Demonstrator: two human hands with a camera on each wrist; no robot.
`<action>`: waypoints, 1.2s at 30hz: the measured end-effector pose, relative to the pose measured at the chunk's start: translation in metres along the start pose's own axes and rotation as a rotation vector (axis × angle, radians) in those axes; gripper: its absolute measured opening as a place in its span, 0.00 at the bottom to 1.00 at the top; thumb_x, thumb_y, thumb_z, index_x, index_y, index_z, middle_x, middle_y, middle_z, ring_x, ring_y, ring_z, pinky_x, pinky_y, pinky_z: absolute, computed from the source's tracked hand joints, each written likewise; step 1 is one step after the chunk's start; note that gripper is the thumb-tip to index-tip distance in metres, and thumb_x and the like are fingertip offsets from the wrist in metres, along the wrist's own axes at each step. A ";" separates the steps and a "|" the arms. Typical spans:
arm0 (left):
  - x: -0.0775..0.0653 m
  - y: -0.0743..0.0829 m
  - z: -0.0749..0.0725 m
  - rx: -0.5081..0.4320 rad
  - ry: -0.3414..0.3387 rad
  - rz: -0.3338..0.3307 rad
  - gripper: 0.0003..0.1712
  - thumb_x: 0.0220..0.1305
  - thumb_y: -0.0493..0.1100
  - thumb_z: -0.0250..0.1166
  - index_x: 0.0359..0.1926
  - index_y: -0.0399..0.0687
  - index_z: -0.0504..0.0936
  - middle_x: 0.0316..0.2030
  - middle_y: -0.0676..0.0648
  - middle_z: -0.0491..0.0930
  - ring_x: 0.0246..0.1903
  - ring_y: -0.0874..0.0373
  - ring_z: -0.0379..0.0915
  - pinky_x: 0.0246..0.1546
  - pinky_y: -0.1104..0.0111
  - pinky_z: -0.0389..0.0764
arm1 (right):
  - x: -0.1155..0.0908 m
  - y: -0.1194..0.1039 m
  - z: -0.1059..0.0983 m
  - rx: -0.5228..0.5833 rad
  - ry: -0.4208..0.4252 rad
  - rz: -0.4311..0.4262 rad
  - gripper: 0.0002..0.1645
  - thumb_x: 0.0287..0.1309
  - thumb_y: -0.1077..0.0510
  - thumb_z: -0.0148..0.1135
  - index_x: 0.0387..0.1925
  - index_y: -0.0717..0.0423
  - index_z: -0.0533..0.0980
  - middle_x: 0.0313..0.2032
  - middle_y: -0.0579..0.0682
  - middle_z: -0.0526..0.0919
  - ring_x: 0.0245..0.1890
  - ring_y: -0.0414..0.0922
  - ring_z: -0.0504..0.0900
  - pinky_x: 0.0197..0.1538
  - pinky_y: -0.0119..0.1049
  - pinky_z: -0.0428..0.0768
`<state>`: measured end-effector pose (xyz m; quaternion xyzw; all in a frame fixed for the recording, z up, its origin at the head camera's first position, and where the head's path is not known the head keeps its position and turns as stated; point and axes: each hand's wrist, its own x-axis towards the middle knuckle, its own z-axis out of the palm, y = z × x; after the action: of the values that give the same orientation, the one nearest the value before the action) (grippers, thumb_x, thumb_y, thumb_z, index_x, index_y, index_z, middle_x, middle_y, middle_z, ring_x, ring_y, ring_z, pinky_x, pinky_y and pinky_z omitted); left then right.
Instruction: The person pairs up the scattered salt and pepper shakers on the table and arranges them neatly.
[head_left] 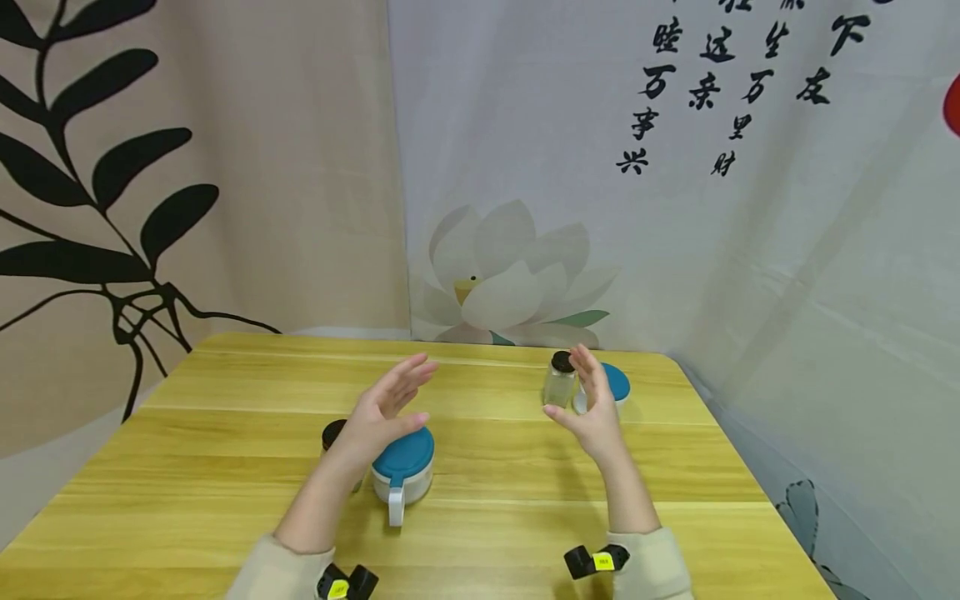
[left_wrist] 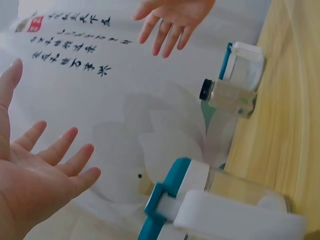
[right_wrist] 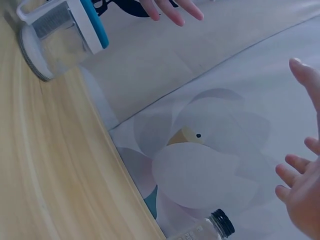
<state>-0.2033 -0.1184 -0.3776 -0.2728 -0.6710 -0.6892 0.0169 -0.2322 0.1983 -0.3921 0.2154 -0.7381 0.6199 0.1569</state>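
My left hand (head_left: 381,421) is raised over the table, fingers spread and holding nothing. Just below it stands a clear jar with a blue lid and white handle (head_left: 405,471); this jar (left_wrist: 240,200) shows large in the left wrist view. A second black-lidded container (head_left: 333,432) is mostly hidden behind my left forearm. My right hand (head_left: 597,421), also raised with fingers apart, holds nothing. Behind it, near the far edge, are a clear bottle with a black cap (head_left: 559,385) and another blue-lidded jar (head_left: 617,382), partly covered by the fingers.
The wooden table (head_left: 480,533) has rounded far corners. Beyond it hangs a pale cloth (head_left: 510,125) printed with a lotus and dark characters. Dark leaves are printed on the beige cloth (head_left: 300,167) to the left.
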 end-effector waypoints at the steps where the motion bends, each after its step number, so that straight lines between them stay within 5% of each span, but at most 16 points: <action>1: 0.001 0.000 0.002 -0.002 0.001 -0.005 0.40 0.62 0.36 0.65 0.72 0.51 0.58 0.68 0.43 0.62 0.68 0.52 0.54 0.67 0.61 0.52 | 0.000 0.001 -0.001 0.005 0.001 -0.002 0.55 0.48 0.77 0.66 0.73 0.62 0.47 0.71 0.58 0.52 0.70 0.57 0.49 0.68 0.58 0.42; 19: 0.017 -0.010 0.028 -0.058 0.000 -0.010 0.39 0.62 0.40 0.66 0.72 0.53 0.59 0.67 0.43 0.63 0.67 0.51 0.55 0.67 0.56 0.50 | -0.001 0.005 -0.022 0.003 0.061 -0.018 0.54 0.51 0.75 0.65 0.73 0.55 0.48 0.70 0.52 0.54 0.70 0.51 0.51 0.69 0.52 0.46; 36: 0.028 -0.015 0.053 -0.093 -0.021 -0.003 0.40 0.61 0.38 0.67 0.71 0.50 0.60 0.67 0.43 0.64 0.66 0.49 0.57 0.67 0.54 0.52 | -0.002 0.007 -0.042 0.030 0.145 -0.004 0.51 0.52 0.77 0.63 0.73 0.59 0.49 0.69 0.54 0.55 0.70 0.54 0.51 0.70 0.49 0.45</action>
<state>-0.2138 -0.0582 -0.3826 -0.2796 -0.6389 -0.7166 -0.0038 -0.2360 0.2409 -0.3915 0.1737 -0.7149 0.6445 0.2082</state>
